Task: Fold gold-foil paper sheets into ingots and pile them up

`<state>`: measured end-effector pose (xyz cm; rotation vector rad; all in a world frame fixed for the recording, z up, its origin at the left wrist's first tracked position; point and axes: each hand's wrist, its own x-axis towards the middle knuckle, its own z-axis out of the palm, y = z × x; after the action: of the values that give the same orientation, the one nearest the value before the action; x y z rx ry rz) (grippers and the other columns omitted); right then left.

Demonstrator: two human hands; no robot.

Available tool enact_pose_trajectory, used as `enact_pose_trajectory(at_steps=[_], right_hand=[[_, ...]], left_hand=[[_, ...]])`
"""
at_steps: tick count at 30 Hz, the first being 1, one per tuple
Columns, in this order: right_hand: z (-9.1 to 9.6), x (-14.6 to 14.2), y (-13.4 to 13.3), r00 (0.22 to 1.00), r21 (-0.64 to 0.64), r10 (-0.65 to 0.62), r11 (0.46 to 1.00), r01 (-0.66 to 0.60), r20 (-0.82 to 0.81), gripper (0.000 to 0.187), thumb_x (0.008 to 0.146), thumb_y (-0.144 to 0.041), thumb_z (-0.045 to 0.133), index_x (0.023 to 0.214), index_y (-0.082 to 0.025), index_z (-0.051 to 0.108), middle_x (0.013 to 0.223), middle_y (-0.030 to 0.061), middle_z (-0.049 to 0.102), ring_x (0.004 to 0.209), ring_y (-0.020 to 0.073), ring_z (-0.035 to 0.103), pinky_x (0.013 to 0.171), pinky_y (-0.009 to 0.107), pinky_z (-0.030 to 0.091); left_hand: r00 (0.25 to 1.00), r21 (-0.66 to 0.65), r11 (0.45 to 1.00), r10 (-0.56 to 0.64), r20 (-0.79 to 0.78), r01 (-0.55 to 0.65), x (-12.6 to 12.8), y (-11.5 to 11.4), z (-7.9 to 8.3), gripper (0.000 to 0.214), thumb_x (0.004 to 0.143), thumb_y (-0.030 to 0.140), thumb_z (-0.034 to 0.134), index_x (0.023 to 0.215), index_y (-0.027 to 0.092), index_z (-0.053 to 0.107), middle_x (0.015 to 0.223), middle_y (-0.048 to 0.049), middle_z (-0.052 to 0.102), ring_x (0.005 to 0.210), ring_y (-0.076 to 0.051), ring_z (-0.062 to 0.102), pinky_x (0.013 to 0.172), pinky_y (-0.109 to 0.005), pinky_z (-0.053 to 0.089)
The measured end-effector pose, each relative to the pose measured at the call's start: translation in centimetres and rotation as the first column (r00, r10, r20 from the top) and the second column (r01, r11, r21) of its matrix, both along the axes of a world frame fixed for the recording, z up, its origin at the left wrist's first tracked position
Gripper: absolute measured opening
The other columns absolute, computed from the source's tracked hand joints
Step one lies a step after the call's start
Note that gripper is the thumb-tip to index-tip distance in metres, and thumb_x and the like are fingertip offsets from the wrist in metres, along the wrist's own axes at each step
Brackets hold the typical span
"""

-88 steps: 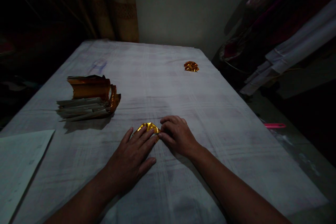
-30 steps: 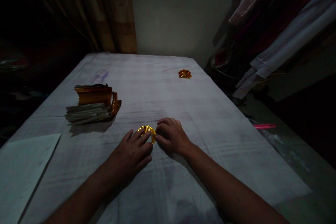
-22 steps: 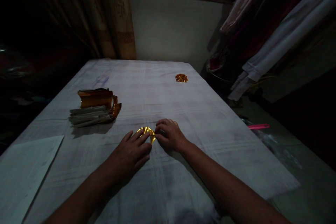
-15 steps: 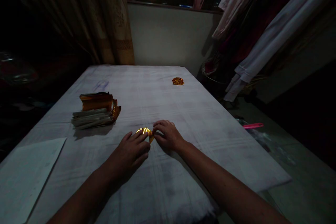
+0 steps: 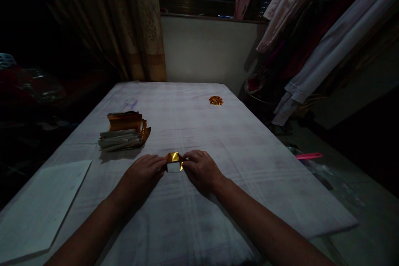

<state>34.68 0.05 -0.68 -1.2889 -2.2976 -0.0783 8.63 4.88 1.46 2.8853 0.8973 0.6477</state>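
A small folded piece of gold foil paper (image 5: pixel 174 162), gold on top and white below, sits on the cloth-covered table (image 5: pixel 199 133) in front of me. My left hand (image 5: pixel 141 171) pinches its left side with curled fingers. My right hand (image 5: pixel 201 169) grips its right side the same way. Both forearms rest low over the table's near half.
A stack of gold foil sheets (image 5: pixel 124 131) lies at the left. A finished gold folded piece (image 5: pixel 215 100) sits far right. A white sheet of paper (image 5: pixel 40 205) lies near left. Hanging clothes (image 5: pixel 311 41) and a pink object (image 5: pixel 308 156) are off the right edge.
My left hand lifted off the foil piece, where it lay flat, and now pinches its left side. The piece now shows a white face. The camera view tilted up.
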Motion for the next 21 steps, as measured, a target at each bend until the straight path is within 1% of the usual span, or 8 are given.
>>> enact_pose_trajectory(at_steps=[4, 7, 10, 12, 14, 16, 19, 21], right_hand=[[0.2, 0.1, 0.2, 0.998, -0.044, 0.066, 0.997, -0.066, -0.021, 0.018, 0.090, -0.017, 0.064, 0.106, -0.019, 0.071, 0.114, 0.0084, 0.074, 0.100, 0.0231, 0.063, 0.085, 0.037, 0.046], [0.1, 0.3, 0.4, 0.995, -0.057, 0.101, 0.993, -0.101, -0.004, 0.017, 0.090, -0.018, 0.064, 0.106, -0.019, 0.071, 0.114, 0.0081, 0.074, 0.099, 0.0228, 0.064, 0.085, 0.037, 0.047], [0.5, 0.5, 1.0, 0.991, -0.073, 0.119, 0.991, -0.114, 0.064, 0.016, 0.091, -0.021, 0.065, 0.105, -0.021, 0.072, 0.113, 0.0076, 0.075, 0.097, 0.0225, 0.065, 0.082, 0.035, 0.047], [1.1, 0.5, 1.5, 0.978, -0.097, 0.140, 0.987, -0.126, 0.154, 0.014, 0.093, -0.021, 0.064, 0.104, -0.021, 0.073, 0.110, 0.0073, 0.075, 0.093, 0.0218, 0.067, 0.078, 0.034, 0.047], [2.2, 0.3, 2.1, 0.941, -0.138, 0.187, 0.979, -0.153, 0.283, 0.013, 0.096, -0.020, 0.062, 0.100, -0.019, 0.074, 0.104, 0.0078, 0.076, 0.086, 0.0211, 0.068, 0.074, 0.033, 0.046], [3.3, -0.2, 2.7, 0.872, -0.189, 0.255, 0.963, -0.191, 0.419, 0.014, 0.097, -0.017, 0.059, 0.097, -0.015, 0.074, 0.095, 0.0092, 0.076, 0.080, 0.0211, 0.069, 0.069, 0.032, 0.045], [4.6, -0.8, 3.1, 0.772, -0.245, 0.347, 0.936, -0.252, 0.533, 0.017, 0.096, -0.012, 0.056, 0.096, -0.012, 0.073, 0.089, 0.0114, 0.075, 0.078, 0.0212, 0.069, 0.066, 0.032, 0.045], [4.8, -1.1, 3.0, 0.746, -0.253, 0.370, 0.928, -0.272, 0.553, 0.018, 0.096, -0.010, 0.054, 0.094, -0.011, 0.072, 0.089, 0.0126, 0.075, 0.077, 0.0214, 0.069, 0.064, 0.032, 0.044]], left_hand=[[0.997, 0.092, 0.994, -0.058, -0.046, 0.062, 0.8, 0.3, 0.5, 0.024, 0.100, 0.023, 0.048, 0.113, 0.019, 0.067, 0.104, -0.0093, 0.076, 0.089, -0.024, 0.070, 0.082, -0.040, 0.055], [0.992, 0.141, 0.982, -0.118, -0.047, 0.123, 1.0, 0.6, 0.4, 0.021, 0.100, 0.020, 0.048, 0.107, 0.020, 0.068, 0.100, -0.0087, 0.075, 0.085, -0.022, 0.069, 0.081, -0.038, 0.054], [0.980, 0.133, 0.975, -0.161, -0.118, 0.176, 0.8, 1.1, 0.2, 0.020, 0.099, 0.015, 0.049, 0.104, 0.021, 0.067, 0.096, -0.0074, 0.073, 0.083, -0.021, 0.067, 0.082, -0.037, 0.053], [0.963, 0.144, 0.967, -0.181, -0.201, 0.212, 0.7, 1.5, 0.1, 0.020, 0.098, 0.012, 0.047, 0.102, 0.019, 0.066, 0.092, -0.0076, 0.072, 0.080, -0.021, 0.067, 0.080, -0.037, 0.052], [0.930, 0.163, 0.951, -0.203, -0.305, 0.261, 0.8, 2.0, 0.2, 0.022, 0.096, 0.009, 0.046, 0.100, 0.017, 0.065, 0.089, -0.0086, 0.071, 0.076, -0.021, 0.066, 0.075, -0.037, 0.052], [0.896, 0.172, 0.938, -0.216, -0.388, 0.301, 1.0, 2.4, 0.2, 0.023, 0.094, 0.005, 0.045, 0.097, 0.015, 0.065, 0.086, -0.0100, 0.071, 0.071, -0.021, 0.065, 0.070, -0.036, 0.051], [0.882, 0.172, 0.935, -0.216, -0.420, 0.311, 1.3, 2.7, 0.2, 0.020, 0.091, 0.004, 0.047, 0.092, 0.013, 0.065, 0.081, -0.0111, 0.070, 0.068, -0.022, 0.064, 0.067, -0.036, 0.049], [0.891, 0.166, 0.942, -0.206, -0.404, 0.293, 1.4, 2.7, 0.1, 0.019, 0.092, 0.006, 0.047, 0.090, 0.014, 0.064, 0.079, -0.0103, 0.070, 0.068, -0.022, 0.064, 0.067, -0.036, 0.049]])
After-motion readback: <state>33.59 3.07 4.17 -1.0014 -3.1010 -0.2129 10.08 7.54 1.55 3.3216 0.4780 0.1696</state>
